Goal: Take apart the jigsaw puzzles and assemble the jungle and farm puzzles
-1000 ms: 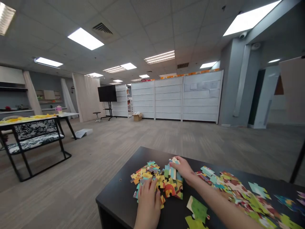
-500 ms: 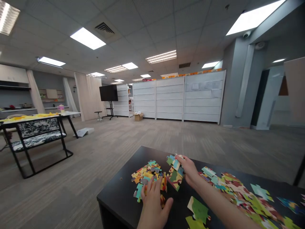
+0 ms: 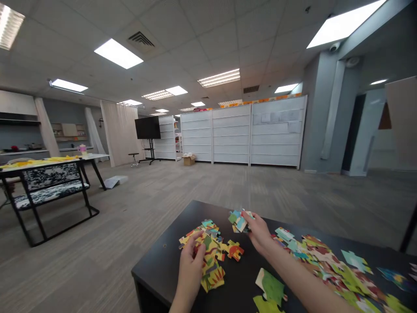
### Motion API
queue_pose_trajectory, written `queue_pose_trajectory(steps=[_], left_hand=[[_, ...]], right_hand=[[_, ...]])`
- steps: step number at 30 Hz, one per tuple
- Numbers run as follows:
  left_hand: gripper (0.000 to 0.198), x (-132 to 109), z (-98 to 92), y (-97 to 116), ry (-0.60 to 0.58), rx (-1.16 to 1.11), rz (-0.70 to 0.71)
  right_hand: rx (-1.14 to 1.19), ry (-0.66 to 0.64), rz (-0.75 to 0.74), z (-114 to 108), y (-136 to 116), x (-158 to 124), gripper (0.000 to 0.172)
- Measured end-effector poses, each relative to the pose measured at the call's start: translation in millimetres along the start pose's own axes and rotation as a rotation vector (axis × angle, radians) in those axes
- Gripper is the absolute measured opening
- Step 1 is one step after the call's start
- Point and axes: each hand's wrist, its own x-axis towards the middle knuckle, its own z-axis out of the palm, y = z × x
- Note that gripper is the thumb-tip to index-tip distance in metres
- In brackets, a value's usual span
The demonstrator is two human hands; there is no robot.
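Note:
My right hand [image 3: 259,234] grips a small cluster of jigsaw puzzle pieces [image 3: 240,221] between thumb and fingers, above the far part of the black table [image 3: 172,243]. My left hand [image 3: 190,266] is closed, its thumb and fingers pinching yellow-green puzzle pieces [image 3: 212,257] at the left pile. Its fingertips are partly hidden. An orange-and-yellow puzzle piece [image 3: 235,251] lies at the right side of this pile, between my hands. Nearer to me are a green puzzle piece [image 3: 273,286] and a yellow-green puzzle piece [image 3: 266,305].
A large heap of puzzle pieces [image 3: 335,265] spreads over the table's right side, beyond my right forearm. A light-blue piece [image 3: 355,261] and a dark-blue piece [image 3: 395,278] lie farther right. A patterned chair [image 3: 52,182] stands at a white table on the left.
My left hand has gone from spread fingers over the pile to a pinch, moving slightly left. The green-and-brown pieces below my right hand are gone from there; yellow-green pieces now show beside my left hand.

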Motion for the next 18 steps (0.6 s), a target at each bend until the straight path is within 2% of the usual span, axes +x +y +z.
queue_pose_trajectory(steps=[5, 10, 15, 18], left_hand=[[0.053, 8, -13.4, -3, 0.0, 0.199, 0.003], [0.039, 11, -25.4, -3, 0.034, 0.535, -0.062], [0.035, 16, -50.4, -3, 0.041, 0.778, -0.14], [0.03, 19, -62.2, -4, -0.004, 0.796, -0.158]], right_hand=[[-0.19, -0.103, -0.016, -2, 15, -10, 0.045], [-0.538, -0.274, -0.127, 5, 26, -28, 0.033], [-0.86, -0.361, -0.259, 1, 13, -34, 0.039], [-0.975, -0.397, -0.278, -17, -4, -41, 0.04]])
